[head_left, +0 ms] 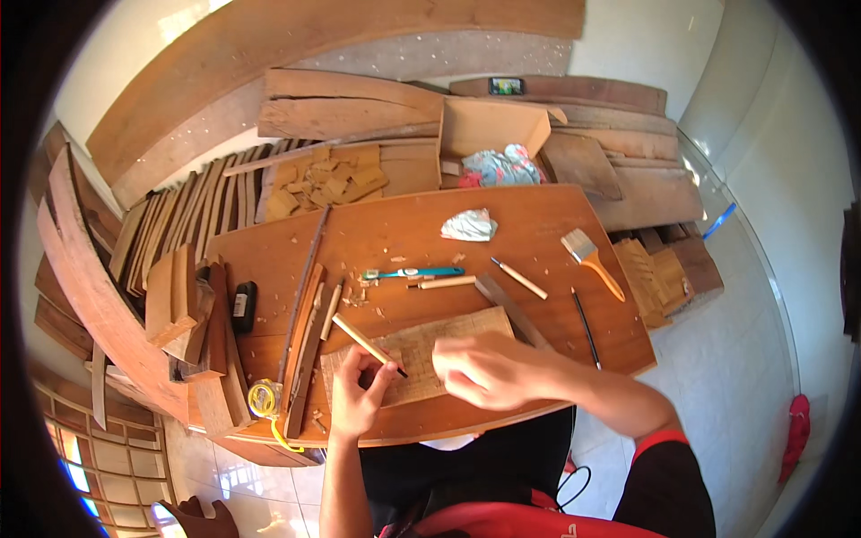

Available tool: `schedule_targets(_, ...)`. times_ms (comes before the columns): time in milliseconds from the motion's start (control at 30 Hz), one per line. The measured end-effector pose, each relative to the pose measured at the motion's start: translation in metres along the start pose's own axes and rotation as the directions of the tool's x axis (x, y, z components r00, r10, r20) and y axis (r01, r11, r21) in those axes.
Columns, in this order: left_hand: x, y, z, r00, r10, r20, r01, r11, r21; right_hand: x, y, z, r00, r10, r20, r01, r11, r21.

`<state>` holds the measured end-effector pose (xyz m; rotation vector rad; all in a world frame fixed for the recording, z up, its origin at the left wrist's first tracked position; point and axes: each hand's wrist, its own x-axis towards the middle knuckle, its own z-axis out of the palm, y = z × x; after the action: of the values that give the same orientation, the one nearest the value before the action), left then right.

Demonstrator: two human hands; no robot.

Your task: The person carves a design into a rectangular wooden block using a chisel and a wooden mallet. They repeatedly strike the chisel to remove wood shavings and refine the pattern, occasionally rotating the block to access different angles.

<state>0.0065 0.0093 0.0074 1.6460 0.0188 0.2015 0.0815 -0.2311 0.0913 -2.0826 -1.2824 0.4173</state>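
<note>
My left hand (360, 394) grips a pale wooden-handled tool (357, 334) with a dark tip, held diagonally above a light rectangular board (419, 337). Right of it, my right hand (475, 369) hovers over or rests on the board, fingers curled; what they hold, if anything, is hidden. Behind lie a teal toothbrush (421, 271), another wooden-handled tool (448, 282), a pen-like wooden tool (520, 278), a grey metal bar (507, 305), a black pencil (586, 327) and a paintbrush (599, 264).
A brown desk (619, 350) holds wood strips (305, 350), a yellow tape measure (265, 397), a black bottle (243, 307) and a crumpled white cloth (468, 225). Stacked planks (179, 233), an open cardboard box (493, 125) and a phone (507, 86) surround it at the back and left.
</note>
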Motion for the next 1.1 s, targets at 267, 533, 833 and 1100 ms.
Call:
schedule_targets(267,0.003,0.005,0.009,1.0,-0.012,-0.013,0.013,0.999,0.033,-0.065,-0.119,0.006,0.466,-0.74,-0.485,0.425,-0.294,0.856)
schedule_targets(533,-0.004,0.008,0.0,0.998,-0.047,-0.04,0.051,0.993,0.108,-0.061,-0.098,0.034,0.63,-0.441,-0.64,0.54,-0.344,0.768)
schedule_targets(833,-0.005,0.005,-0.003,1.0,-0.024,-0.009,0.025,0.99,0.137,-0.052,-0.087,0.046,0.69,-0.327,-0.646,0.568,-0.308,0.763)
schedule_targets(1100,-0.006,0.007,-0.006,1.0,-0.01,0.007,0.01,0.999,0.04,-0.043,-0.089,0.059,0.713,-0.299,-0.635,0.574,-0.271,0.773)
